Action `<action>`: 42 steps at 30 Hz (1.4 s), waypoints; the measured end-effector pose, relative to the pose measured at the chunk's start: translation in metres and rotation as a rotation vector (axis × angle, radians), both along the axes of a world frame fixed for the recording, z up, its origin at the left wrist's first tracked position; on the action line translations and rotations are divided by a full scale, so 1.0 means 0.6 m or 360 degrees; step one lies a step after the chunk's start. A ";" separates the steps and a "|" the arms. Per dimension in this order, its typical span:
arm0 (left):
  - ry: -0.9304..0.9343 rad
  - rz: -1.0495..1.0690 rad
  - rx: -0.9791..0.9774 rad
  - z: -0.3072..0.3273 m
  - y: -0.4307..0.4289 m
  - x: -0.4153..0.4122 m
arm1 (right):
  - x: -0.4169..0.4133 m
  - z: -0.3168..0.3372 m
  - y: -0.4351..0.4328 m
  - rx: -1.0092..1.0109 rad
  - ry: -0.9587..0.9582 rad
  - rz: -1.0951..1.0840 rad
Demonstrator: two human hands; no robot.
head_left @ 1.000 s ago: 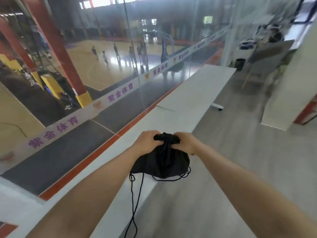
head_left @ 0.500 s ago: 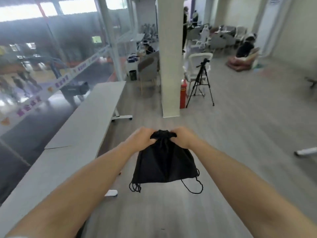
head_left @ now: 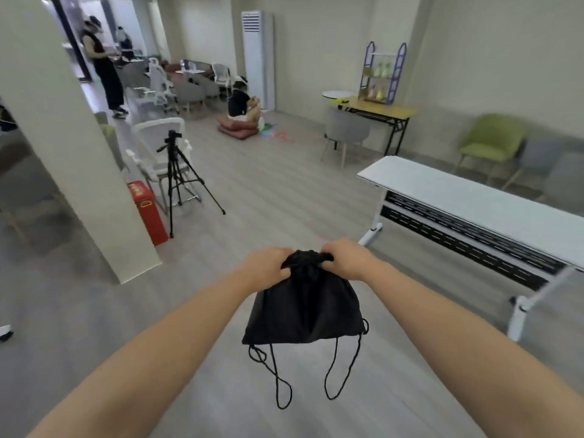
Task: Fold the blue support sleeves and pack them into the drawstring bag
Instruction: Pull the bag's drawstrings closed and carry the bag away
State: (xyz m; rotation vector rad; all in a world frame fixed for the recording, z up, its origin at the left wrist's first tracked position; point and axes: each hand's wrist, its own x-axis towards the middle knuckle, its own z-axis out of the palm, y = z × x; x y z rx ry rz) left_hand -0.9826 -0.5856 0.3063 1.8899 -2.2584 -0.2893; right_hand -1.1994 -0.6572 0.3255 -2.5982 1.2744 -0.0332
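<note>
head view: the left hand [head_left: 268, 267] and right hand [head_left: 349, 260] are both closed on the gathered mouth of the black drawstring bag [head_left: 305, 306], one on each side, equally near. the bag hangs straight down below the grip, its cords [head_left: 278, 374] dangling lower. no blue sleeves show; probably inside.

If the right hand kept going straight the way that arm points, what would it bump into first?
Probably the black bag's gathered top, since the right hand already grips it there and points inward toward the left hand. Past both there is only floor before the tripod, though depth is hard to judge.
</note>
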 end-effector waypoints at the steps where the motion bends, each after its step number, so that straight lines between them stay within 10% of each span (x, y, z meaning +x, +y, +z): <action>1: 0.0039 -0.0013 -0.0036 0.005 -0.044 -0.016 | -0.018 0.002 -0.032 -0.0015 -0.0011 -0.0076; 42: 0.0202 -0.0876 -0.0114 0.117 -1.700 -0.621 | -0.609 0.112 -1.425 -0.0229 -0.0158 -0.1295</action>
